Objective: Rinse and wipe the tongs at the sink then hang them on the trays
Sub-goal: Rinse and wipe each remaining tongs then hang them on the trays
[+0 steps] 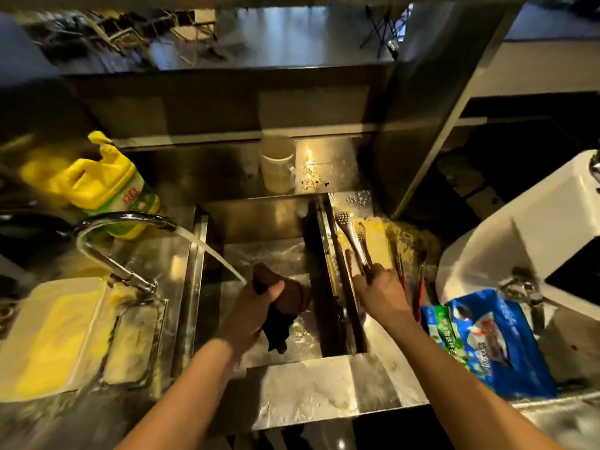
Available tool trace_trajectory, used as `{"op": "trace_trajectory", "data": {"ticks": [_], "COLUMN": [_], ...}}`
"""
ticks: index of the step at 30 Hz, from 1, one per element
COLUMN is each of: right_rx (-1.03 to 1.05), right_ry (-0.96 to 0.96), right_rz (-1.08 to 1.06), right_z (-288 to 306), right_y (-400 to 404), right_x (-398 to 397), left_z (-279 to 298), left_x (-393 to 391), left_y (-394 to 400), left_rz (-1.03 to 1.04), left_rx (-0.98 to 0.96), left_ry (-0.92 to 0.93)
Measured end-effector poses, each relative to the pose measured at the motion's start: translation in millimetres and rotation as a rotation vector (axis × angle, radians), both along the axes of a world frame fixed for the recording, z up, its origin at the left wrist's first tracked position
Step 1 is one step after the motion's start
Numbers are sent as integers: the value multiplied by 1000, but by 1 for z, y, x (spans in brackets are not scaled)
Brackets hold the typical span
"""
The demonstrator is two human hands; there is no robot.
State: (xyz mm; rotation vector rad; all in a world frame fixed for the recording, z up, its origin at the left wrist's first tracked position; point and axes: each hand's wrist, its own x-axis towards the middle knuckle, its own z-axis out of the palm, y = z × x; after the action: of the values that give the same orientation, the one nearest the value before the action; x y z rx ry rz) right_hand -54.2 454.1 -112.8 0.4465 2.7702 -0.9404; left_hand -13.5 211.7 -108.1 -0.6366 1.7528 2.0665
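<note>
Now, left hand: we see the left hand (256, 306) over the sink (259, 378), fingers and thumb curled tight round a dark cloth (282, 306) that hangs down below the fist.
Right hand: the right hand (378, 287) is clamped on the handle end of the metal tongs (352, 238), just right of the sink's edge.
Tongs: they reach away from the right hand, their slotted heads pointing toward the back wall, above a yellow, wet patch of worktop (373, 378); we cannot tell whether the tips touch it.
Water: a stream (220, 254) runs from the curved tap (130, 222) and lands just beside the left hand, at the top of the cloth.
Left of the left hand: a pale tub (52, 336) with yellow contents sits on the worktop, and farther back stands a yellow detergent jug (97, 183).
Right of the right hand: red-handled utensils (418, 287) lie just beside it, then a blue and green bag (487, 339), with a white appliance (519, 228) behind.
Beyond both hands: a pale cup (276, 167) stands against the back splash.
</note>
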Motion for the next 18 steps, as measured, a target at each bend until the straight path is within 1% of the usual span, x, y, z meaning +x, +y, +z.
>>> {"op": "trace_trajectory", "data": {"ticks": [4, 7, 8, 10, 14, 18], "right_rx": [-481, -693, -728, -731, -741, -802], "right_ry": [-107, -256, -300, -353, -365, -340], "right_rz": [-18, -6, 19, 55, -7, -24], "right_z": [35, 43, 44, 43, 38, 43], "right_y": [-48, -89, -102, -127, -165, -197], "right_x": [16, 26, 28, 33, 41, 51], "left_z": [10, 16, 17, 17, 9, -4], "left_x": [-11, -18, -20, -20, -14, -24], "left_y": [-40, -75, -87, -106, -127, -127], "left_rz": [187, 289, 318, 347, 400, 289], "left_rx": [-1, -8, 16, 82, 206, 272], "left_ry": [3, -50, -74, -96, -115, -162]}}
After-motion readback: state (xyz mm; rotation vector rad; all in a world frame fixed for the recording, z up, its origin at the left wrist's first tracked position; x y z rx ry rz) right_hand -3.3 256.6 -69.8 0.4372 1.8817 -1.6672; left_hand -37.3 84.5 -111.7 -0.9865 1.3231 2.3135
